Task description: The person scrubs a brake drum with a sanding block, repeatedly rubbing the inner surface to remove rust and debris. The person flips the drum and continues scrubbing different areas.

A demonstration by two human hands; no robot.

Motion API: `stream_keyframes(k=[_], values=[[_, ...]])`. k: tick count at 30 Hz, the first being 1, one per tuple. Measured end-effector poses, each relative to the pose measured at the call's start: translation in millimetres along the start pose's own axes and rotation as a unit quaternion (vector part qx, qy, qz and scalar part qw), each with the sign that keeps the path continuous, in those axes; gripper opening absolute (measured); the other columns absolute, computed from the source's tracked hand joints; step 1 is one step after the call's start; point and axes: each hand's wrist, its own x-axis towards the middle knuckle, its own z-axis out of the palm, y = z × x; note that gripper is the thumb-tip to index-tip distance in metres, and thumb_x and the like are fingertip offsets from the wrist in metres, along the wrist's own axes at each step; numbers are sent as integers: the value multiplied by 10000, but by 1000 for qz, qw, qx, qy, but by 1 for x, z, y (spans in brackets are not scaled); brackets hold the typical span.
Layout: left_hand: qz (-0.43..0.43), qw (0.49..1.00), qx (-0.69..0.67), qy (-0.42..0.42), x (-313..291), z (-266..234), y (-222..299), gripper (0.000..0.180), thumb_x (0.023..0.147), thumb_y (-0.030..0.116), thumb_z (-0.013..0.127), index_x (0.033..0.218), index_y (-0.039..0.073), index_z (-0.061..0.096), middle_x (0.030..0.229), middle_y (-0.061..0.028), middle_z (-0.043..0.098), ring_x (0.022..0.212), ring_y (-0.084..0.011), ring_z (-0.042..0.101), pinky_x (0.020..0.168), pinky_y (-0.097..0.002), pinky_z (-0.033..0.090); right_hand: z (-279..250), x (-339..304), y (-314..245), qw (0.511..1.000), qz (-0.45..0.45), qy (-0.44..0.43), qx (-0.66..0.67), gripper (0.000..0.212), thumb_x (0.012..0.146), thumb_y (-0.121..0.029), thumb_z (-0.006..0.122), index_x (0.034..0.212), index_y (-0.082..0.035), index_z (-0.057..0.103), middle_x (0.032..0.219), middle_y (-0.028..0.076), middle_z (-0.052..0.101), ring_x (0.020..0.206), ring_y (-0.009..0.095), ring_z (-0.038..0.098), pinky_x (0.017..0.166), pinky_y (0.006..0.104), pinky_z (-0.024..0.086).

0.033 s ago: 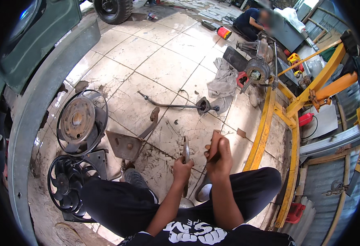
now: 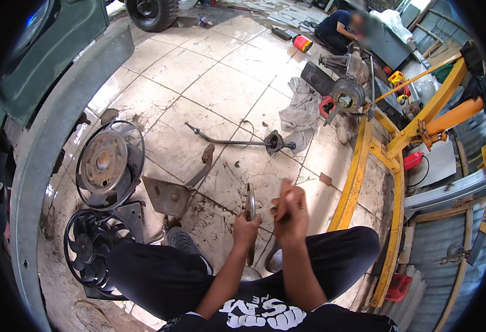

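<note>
My left hand (image 2: 247,226) grips a round metal disc (image 2: 251,198), seen nearly edge-on and upright between my knees. Its far edge catches the light; my fingers cover its near middle. To the right of the disc, and apart from it, my right hand (image 2: 294,213) is closed on a flat reddish-brown piece (image 2: 283,198), slightly blurred, possibly folded sandpaper. Beyond both hands a long metal lever (image 2: 232,143) with a dark flange lies on the tiles. On the left rests a rusty triangular bracket with a pedal arm (image 2: 168,196).
Left are a rusty round plate (image 2: 103,160), a black fan (image 2: 91,249) and a curved vehicle panel (image 2: 60,105). A yellow hoist frame (image 2: 351,177) stands right. Farther off lie a grey rag (image 2: 301,108) and an axle assembly (image 2: 348,91). Another person (image 2: 334,30) crouches at the back.
My right hand has moved a little left and nearer, bringing the reddish-brown piece closer to the disc. My left hand has stayed almost where it was.
</note>
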Motion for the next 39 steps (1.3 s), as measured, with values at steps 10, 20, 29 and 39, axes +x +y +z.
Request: stream_keyframes(k=[10, 20, 29, 39], values=[[-28, 980, -191, 56, -14, 6, 2, 644, 935, 400, 741, 1250, -9, 357, 1159, -241, 580, 1083, -388, 600, 972, -432, 459, -52, 3, 43, 982, 53, 100, -149, 342, 1012, -154, 695, 1310, -1, 628, 1021, 65, 713, 852, 158, 713, 666, 261, 538], [-73, 953, -293, -9, -4, 1, 9, 836, 919, 357, 739, 1467, 11, 211, 1274, -250, 530, 1111, -332, 605, 988, -418, 468, -104, -4, 91, 792, -28, -116, -598, 248, 972, -177, 723, 1155, -14, 764, 1122, 160, 745, 952, 294, 737, 807, 350, 562], [-77, 896, -431, -68, -4, -12, 3, 673, 989, 312, 648, 1543, 83, 342, 1313, -110, 514, 1061, -181, 583, 912, -325, 510, -93, -21, 107, 839, 94, -105, -525, 311, 1043, -239, 647, 1186, 23, 735, 1094, 170, 734, 956, 253, 708, 811, 362, 525], [-104, 875, -440, -175, 18, -35, -18, 456, 1052, 368, 569, 1394, 66, 584, 1125, -14, 569, 1112, -116, 519, 965, -288, 440, -65, -32, 114, 861, -20, -67, -503, 283, 1042, -208, 646, 1171, 22, 747, 1084, 173, 743, 971, 261, 724, 848, 347, 540]])
